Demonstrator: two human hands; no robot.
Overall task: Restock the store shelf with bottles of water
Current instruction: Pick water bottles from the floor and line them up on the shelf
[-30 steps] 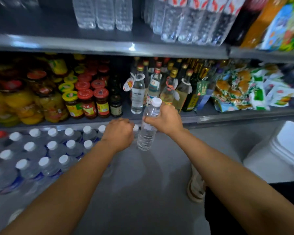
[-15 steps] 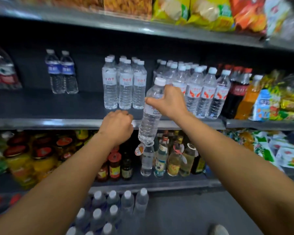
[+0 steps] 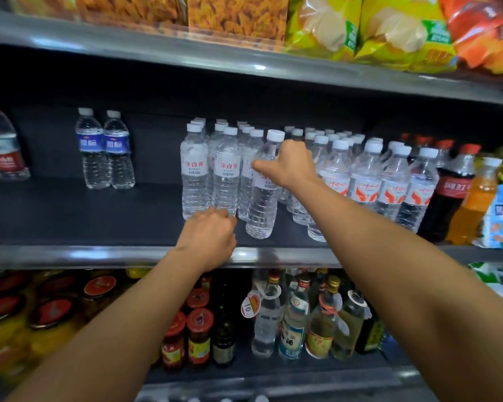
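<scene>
Bottle [image 3: 263,195] gripped by right hand [image 3: 291,166] | left hand [image 3: 211,237] curled, empty | set upright beside front row [image 3: 212,172], then release.

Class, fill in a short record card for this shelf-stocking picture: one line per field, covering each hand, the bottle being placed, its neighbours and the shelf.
Right hand: grips the clear plastic water bottle with white cap by its upper part
Bottle state: upright, at the front of the dark middle shelf
Left hand: fingers curled, holding nothing, at the shelf's front edge
Left neighbours: white-labelled water bottles with red characters
Right neighbours: water bottles with red-and-white labels
Further left: two blue-labelled water bottles
</scene>
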